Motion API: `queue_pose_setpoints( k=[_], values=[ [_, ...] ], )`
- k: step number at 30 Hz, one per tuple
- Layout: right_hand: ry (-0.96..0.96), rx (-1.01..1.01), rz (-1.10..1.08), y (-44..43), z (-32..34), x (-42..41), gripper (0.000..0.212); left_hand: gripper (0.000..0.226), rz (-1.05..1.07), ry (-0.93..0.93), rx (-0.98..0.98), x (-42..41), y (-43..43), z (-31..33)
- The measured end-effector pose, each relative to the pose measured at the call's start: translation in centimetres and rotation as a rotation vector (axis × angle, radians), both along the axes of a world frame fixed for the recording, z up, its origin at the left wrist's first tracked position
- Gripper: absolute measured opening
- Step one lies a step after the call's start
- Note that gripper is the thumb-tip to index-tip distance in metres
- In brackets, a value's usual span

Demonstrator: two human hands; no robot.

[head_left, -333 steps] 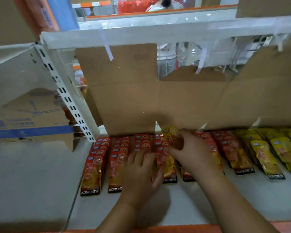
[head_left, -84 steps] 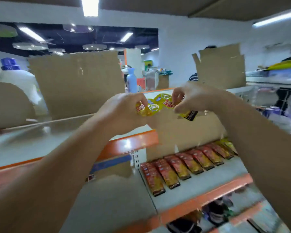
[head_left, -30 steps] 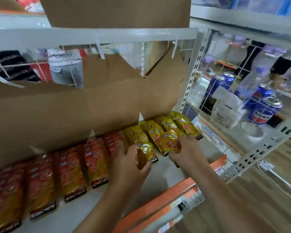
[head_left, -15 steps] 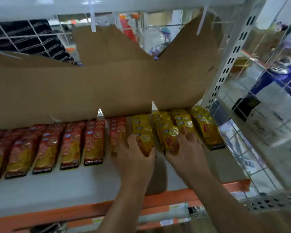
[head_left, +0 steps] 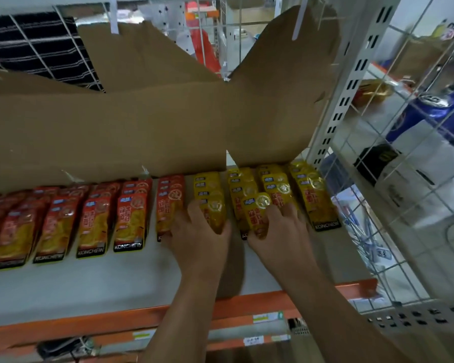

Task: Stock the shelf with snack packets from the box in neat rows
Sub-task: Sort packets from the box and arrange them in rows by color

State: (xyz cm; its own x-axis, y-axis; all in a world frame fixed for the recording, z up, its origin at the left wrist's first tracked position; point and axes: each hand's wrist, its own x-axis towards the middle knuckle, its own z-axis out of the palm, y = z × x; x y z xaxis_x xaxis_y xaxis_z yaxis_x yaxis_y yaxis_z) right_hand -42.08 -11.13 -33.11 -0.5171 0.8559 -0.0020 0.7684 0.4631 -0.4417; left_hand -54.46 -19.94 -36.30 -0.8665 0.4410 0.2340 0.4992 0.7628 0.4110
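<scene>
Left hand and right hand each hold yellow packets against the white shelf.

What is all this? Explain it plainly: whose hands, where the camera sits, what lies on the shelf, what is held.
No machine here: these are a person's two bare hands, filmed by one camera worn on the head, looking down. The shelf carries rows of red packets and, further right, rows of yellow packets, with brown cardboard standing behind them. The left hand grips a yellow packet at the front of one yellow row; the right hand grips a second yellow packet beside it.
</scene>
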Motion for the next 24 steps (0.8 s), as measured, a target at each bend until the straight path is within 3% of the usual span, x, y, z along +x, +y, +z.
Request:
queue_pose_setpoints(
  k=[4,16,24],
  values=[
    [-0.016,-0.006,0.004,0.1,0.0,-0.1,0.049,0.082,-0.001,0.071,0.006,0.1,0.3,-0.4],
    [-0.034,0.017,0.005,0.1,0.0,-1.2,0.049,0.086,-0.003,-0.014,-0.026,-0.3,0.2,-0.9],
    [-0.045,0.015,0.007,-0.4,0.1,-1.8,0.052,0.091,-0.005,0.025,-0.041,-0.4,0.1,-1.0]
  ],
)
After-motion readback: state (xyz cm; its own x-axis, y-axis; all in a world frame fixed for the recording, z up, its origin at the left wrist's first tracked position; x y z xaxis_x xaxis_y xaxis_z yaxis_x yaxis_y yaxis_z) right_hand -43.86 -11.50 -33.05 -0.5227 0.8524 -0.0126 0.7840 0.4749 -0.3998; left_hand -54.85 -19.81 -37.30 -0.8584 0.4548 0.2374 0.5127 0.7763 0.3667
